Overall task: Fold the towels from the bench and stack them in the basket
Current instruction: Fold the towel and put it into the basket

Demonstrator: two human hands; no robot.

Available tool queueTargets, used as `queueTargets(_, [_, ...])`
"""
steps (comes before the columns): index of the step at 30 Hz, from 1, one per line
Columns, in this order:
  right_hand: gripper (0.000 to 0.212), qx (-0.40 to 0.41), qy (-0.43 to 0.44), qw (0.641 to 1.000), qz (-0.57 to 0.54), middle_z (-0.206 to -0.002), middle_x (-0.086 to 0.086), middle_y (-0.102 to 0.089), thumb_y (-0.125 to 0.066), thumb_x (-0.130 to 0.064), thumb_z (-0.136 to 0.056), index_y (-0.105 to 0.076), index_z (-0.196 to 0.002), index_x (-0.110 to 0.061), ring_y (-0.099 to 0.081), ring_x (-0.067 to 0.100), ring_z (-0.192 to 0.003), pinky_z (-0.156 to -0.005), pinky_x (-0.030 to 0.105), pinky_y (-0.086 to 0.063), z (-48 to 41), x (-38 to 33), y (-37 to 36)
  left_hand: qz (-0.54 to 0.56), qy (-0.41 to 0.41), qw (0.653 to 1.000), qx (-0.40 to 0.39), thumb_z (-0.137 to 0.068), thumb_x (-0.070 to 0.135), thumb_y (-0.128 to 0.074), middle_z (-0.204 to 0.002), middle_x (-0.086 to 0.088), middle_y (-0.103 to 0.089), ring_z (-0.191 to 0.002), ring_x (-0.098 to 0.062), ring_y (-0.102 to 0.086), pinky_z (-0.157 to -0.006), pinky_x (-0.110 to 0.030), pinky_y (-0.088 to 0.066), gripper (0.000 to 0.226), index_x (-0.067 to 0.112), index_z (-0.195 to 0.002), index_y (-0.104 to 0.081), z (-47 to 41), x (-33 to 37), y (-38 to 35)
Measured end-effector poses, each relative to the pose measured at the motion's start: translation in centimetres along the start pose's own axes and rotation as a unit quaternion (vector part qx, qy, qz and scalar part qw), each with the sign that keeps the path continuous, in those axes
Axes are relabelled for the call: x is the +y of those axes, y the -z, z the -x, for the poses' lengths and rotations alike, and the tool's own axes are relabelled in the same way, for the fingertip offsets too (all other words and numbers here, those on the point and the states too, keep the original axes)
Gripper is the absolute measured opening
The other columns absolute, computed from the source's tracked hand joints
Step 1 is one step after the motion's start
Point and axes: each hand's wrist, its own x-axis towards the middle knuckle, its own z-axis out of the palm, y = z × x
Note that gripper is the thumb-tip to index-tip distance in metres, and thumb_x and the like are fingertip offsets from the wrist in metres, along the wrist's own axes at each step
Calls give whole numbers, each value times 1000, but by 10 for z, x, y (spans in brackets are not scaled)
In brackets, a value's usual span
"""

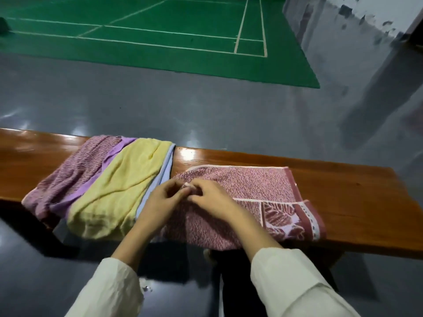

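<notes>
A pink speckled towel with a dark red leaf border lies spread on the wooden bench, its near part hanging over the front edge. My left hand and my right hand meet at the towel's left end, and both pinch the same white-edged corner. To the left lie a yellow towel, a light blue towel showing as a strip beside it, a purple towel and another pink towel, overlapping. No basket is in view.
The bench runs left to right, with bare glossy wood at its right end and far left. Beyond it is shiny grey floor, then a green court mat with white lines. A pale wall stands at the far right.
</notes>
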Motion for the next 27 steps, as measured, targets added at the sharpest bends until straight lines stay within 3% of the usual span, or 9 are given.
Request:
queueTargets(3, [26, 6, -9, 1000, -28, -74, -4, -55, -66, -32, -87, -51, -67, -25, -50, 15, -72, -64, 33, -36, -17, 4, -1, 3, 44, 998, 52, -94, 14, -56, -71, 6, -67, -66, -5, -60, -69, -28, -50, 16, 17, -81, -65, -10, -8, 18])
queueTargets(7, [23, 6, -4, 1000, -8, -89, -2, -51, -58, -33, -93, -47, -73, -26, -48, 15, -83, -71, 33, -37, -34, 11, -9, -124, 42, 987, 97, -91, 9, -60, -81, 2, -69, -74, -12, -65, -76, -31, -52, 11, 17, -85, -65, -38, -22, 30])
queueTargets(10, [28, -15, -2, 1000, 2, -96, -2, -48, -56, -33, -94, -43, -70, -29, -48, 16, -88, -77, 34, -39, -45, 16, -17, -194, 41, 978, 69, -87, 4, -63, -93, -6, -71, -88, -20, -65, -83, -28, -47, 12, 8, -94, -71, -56, -25, 22])
queueTargets(14, [14, -33, 2, 999, 12, -101, -3, -45, -58, -33, -93, -51, -85, -24, -48, 16, -91, -83, 34, -41, -57, 23, -19, -215, 46, 975, 11, -89, 10, -63, -99, -6, -72, -84, -12, -58, -72, -14, -38, 16, 8, -102, -72, -67, -24, 14])
queueTargets(16, [17, -41, 2, 999, 5, -103, -2, -46, -60, -33, -92, -61, -94, -16, -50, 16, -92, -82, 34, -41, -60, 27, -20, -206, 50, 977, -17, -90, 15, -63, -99, -2, -71, -81, -8, -58, -66, -10, -39, 17, 13, -105, -71, -69, -26, 15])
queueTargets(19, [25, -52, -1, 999, 2, -106, -5, -46, -63, -33, -90, -65, -99, -10, -52, 17, -94, -84, 34, -42, -63, 31, -21, -206, 54, 977, -22, -94, 22, -58, -98, 5, -66, -87, -10, -57, -69, -17, -36, 22, 13, -109, -70, -71, -28, 14])
queueTargets(22, [25, -52, -1, 999, -9, -104, -9, -43, -64, -33, -89, -66, -101, -10, -50, 15, -94, -85, 32, -41, -65, 34, -23, -256, 44, 965, -24, -90, 22, -63, -97, -5, -61, -86, -18, -57, -70, -23, -35, 18, 10, -100, -73, -78, -29, 14])
queueTargets(25, [26, -53, -6, 998, -23, -104, -5, -46, -64, -32, -89, -66, -103, -9, -50, 16, -96, -86, 33, -42, -65, 34, -23, -307, 64, 944, -102, -87, 18, -66, -92, -14, -63, -80, -20, -55, -66, -27, -38, 18, 1, -91, -72, -90, -23, 20])
queueTargets(27, [27, -55, -9, 998, -22, -109, -2, -49, -64, -32, -89, -66, -104, -9, -52, 17, -98, -89, 35, -42, -65, 34, -23, -310, 64, 941, -116, -91, 15, -61, -87, -13, -64, -77, -23, -55, -60, -29, -32, 16, 0, -89, -66, -98, -13, 22])
